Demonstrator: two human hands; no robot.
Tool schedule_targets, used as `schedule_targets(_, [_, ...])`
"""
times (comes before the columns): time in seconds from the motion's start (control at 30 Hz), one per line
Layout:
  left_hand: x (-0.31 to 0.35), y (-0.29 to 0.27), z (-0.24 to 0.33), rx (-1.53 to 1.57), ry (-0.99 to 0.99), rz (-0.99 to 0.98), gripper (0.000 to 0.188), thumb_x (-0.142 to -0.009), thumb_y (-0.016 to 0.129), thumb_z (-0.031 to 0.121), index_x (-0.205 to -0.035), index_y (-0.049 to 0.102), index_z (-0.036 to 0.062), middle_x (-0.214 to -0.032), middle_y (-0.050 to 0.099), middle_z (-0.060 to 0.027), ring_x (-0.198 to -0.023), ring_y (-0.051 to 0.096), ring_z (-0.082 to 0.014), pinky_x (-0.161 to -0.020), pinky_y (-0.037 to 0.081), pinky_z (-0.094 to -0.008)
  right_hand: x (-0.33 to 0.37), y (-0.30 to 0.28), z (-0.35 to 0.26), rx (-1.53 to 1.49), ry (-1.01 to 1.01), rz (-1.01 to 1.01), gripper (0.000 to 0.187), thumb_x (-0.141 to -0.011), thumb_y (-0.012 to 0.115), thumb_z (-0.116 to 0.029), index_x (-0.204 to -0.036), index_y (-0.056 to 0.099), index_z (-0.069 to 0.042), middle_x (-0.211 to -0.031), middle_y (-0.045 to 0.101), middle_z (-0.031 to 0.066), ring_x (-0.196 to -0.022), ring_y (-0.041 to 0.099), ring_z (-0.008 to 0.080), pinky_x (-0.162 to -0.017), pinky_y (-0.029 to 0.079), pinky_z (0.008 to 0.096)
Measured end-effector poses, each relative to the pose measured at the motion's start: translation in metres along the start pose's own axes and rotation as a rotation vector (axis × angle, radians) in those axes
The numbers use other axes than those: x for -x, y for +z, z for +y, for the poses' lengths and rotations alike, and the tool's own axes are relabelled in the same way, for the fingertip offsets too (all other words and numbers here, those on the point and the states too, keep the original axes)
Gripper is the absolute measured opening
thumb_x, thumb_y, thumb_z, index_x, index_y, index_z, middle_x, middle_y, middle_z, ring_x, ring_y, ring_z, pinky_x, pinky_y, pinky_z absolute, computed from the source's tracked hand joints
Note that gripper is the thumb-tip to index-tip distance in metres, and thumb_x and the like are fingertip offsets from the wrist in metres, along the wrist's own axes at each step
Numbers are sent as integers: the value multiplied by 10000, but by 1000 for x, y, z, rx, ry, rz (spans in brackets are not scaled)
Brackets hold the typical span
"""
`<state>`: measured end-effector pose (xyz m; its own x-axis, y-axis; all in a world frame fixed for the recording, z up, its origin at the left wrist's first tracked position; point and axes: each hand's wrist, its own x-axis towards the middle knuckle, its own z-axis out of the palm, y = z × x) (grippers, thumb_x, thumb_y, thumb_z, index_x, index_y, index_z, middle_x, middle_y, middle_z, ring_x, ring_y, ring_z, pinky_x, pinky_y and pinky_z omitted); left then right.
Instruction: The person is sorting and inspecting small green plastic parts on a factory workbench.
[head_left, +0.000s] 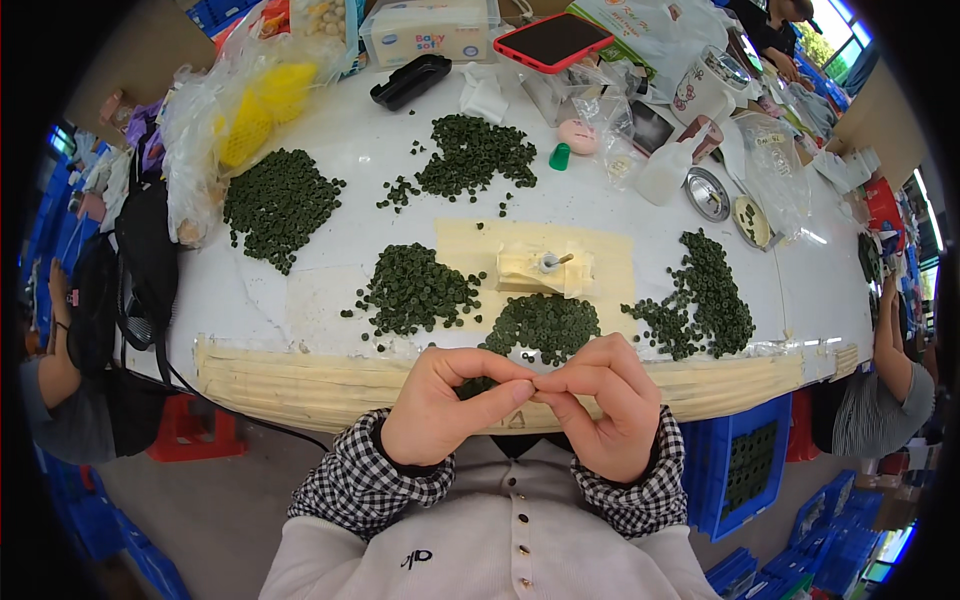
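Observation:
My left hand (455, 400) and my right hand (605, 405) meet at their fingertips over the front edge of the table. Both are pinched closed, and whatever sits between the fingers is hidden or too small to make out. Just beyond them lies a pile of small dark green round parts (545, 325). Behind that pile stands a fixture wrapped in cream tape (545, 268), with a metal pin rising from it. More green parts form a heap (415, 290) to the left and another heap (710, 295) to the right.
Two further green heaps lie at far left (283, 205) and far middle (475, 155). Along the back are a black case (411, 82), a red-edged phone (553, 42), a green thimble-like cap (560, 156), a squeeze bottle (668, 172) and plastic bags. A blue crate (705, 480) stands below, right. People sit on both sides.

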<state>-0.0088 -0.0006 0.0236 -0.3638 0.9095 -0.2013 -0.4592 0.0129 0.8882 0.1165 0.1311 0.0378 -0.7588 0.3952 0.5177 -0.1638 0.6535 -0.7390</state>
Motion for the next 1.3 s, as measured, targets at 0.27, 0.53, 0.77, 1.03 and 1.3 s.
schedule_targets(0.27, [-2,-1,-6,-15,43,18,119,-813,637,15,-923,666,-21,-808,661,-44,-736,563,-55,-663,450,-197,2,2,2,-173,121,-3,172,-710,668,77,-852,655,-20,-794,573,87,-718,575,185,-626,458,256])
schedule_targets(0.53, [-1,3,-5,-80,108,63,113,-817,626,10,-918,661,-25,-757,622,-6,-669,497,-24,-585,407,-178,3,5,5,-280,227,-8,128,-712,630,65,-825,627,6,-799,583,97,-735,566,189,-660,452,272])
schedule_targets(0.77, [0,1,-11,-134,177,70,90,-814,611,-4,-889,653,-33,-718,575,27,-636,439,-22,-568,386,-182,5,10,2,-358,304,-4,126,-705,618,66,-816,623,8,-806,584,93,-745,562,182,-669,449,272])
schedule_targets(1.03, [2,4,-8,266,-34,132,106,-872,569,54,-942,630,3,-775,612,-16,-567,394,-6,-492,319,-171,4,14,1,-369,311,75,125,-745,625,61,-864,626,22,-818,581,88,-750,557,160,-670,444,252])
schedule_targets(1.3, [3,-24,3,735,7,286,190,-956,448,184,-1000,560,36,-842,557,-33,-490,320,-28,-442,277,-168,7,-3,8,-288,156,8,190,-790,619,-31,-968,607,34,-907,599,120,-785,559,188,-697,456,284])
